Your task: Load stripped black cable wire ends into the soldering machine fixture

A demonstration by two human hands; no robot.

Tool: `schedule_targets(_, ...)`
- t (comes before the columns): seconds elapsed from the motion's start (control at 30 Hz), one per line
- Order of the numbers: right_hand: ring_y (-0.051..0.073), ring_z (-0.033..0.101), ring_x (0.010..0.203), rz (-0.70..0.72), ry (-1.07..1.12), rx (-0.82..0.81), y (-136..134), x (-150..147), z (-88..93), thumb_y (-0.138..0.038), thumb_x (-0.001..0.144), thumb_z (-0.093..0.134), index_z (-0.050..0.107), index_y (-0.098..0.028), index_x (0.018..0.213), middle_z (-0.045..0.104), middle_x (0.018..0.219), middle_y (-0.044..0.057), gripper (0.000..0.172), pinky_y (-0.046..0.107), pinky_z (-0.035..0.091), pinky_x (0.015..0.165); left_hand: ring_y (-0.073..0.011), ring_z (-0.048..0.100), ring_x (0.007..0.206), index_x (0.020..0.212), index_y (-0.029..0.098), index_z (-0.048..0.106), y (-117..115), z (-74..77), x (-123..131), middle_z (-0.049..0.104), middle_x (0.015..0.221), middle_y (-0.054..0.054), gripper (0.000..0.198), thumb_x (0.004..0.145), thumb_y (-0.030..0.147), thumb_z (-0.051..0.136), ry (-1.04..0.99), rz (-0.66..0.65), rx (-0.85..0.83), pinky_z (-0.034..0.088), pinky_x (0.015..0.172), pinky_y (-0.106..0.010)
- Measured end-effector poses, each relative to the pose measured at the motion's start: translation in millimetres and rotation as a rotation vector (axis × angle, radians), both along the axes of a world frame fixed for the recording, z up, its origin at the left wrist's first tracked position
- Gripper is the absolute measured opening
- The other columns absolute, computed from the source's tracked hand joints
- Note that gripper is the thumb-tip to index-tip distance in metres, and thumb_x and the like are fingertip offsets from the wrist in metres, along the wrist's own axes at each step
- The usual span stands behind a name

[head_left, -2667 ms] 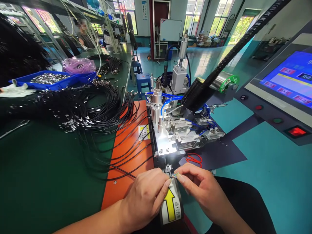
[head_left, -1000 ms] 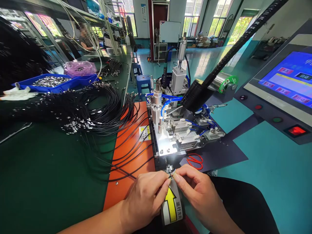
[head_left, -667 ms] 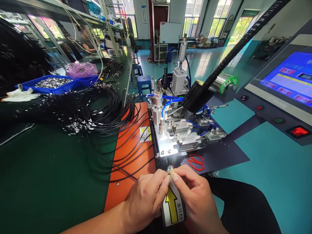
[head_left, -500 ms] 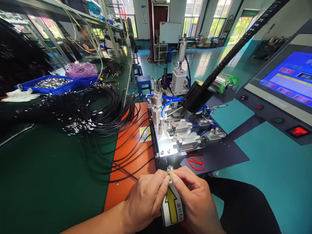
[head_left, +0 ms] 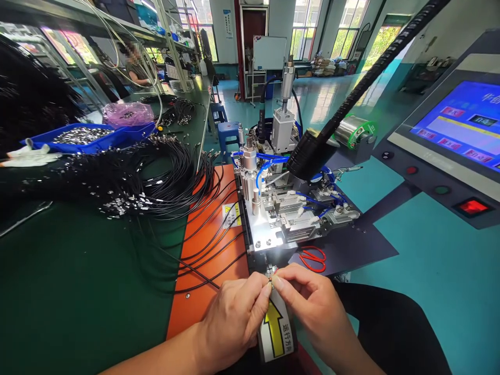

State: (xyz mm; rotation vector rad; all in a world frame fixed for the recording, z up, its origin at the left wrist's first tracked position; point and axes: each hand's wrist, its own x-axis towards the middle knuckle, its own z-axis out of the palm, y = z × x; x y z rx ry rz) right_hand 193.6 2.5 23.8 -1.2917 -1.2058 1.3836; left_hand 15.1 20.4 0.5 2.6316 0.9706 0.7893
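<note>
My left hand (head_left: 240,310) is closed in a pinch just short of the machine's front end. A black cable (head_left: 203,276) runs over the orange plate and in under this hand, its end hidden by the fingers. My right hand (head_left: 312,304) pinches at the same spot, its thumb and index fingertips touching or nearly touching the left ones. What lies between the right fingertips is too small to make out. Beneath both hands is a white guide block (head_left: 277,333) with a yellow arrow. Small metal parts (head_left: 270,270) show just beyond the fingertips.
The bench machine (head_left: 289,208) with cylinders and blue hoses stands ahead. Red-handled scissors (head_left: 313,259) lie at its right. Several black cables cross the orange plate (head_left: 191,312) from a cable bundle (head_left: 164,177). A lamp (head_left: 310,156) overhangs; a control screen (head_left: 464,125) is right. A person sits far back.
My right hand has turned slightly, its fingers straighter and its wrist further to the right. The left hand keeps its pinch almost in place. The camera view has shifted a little.
</note>
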Motion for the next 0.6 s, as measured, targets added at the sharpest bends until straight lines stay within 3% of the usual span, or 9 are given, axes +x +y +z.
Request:
schedule_targets(0.17,0.016,0.059,0.074,0.005,-0.022,-0.004,0.6,1.8,-0.9,-0.039,0.092,0.064,0.077,-0.019,0.088,0.066,0.080,0.002,0.024,0.025,0.047,0.066,-0.0150,0.058,0.061,0.093,0.016,0.055,-0.7,-0.1,-0.9,0.062,0.074,-0.003,0.029,0.105,0.021,0.029,-0.014,0.007,-0.063,0.038,0.057,-0.027)
schedule_targets(0.33,0.015,0.058,0.073,0.012,-0.044,0.020,1.5,3.5,0.3,-0.038,0.093,0.063,0.076,-0.019,0.085,0.064,0.079,0.001,0.024,0.024,0.045,0.065,-0.0162,0.057,0.062,0.096,0.015,0.057,-0.2,-2.6,-1.0,0.064,0.077,-0.005,0.029,0.105,0.023,0.030,0.002,0.001,-0.012,0.038,0.056,-0.029)
schedule_targets(0.6,0.016,0.059,0.076,-0.004,0.008,0.021,-2.2,0.5,-4.1,-0.037,0.093,0.063,0.075,-0.018,0.087,0.065,0.080,0.002,0.023,0.026,0.046,0.070,-0.0152,0.055,0.058,0.096,0.015,0.057,0.6,1.2,0.9,0.060,0.071,-0.002,0.029,0.105,0.022,0.030,-0.004,0.003,-0.042,0.035,0.054,-0.028)
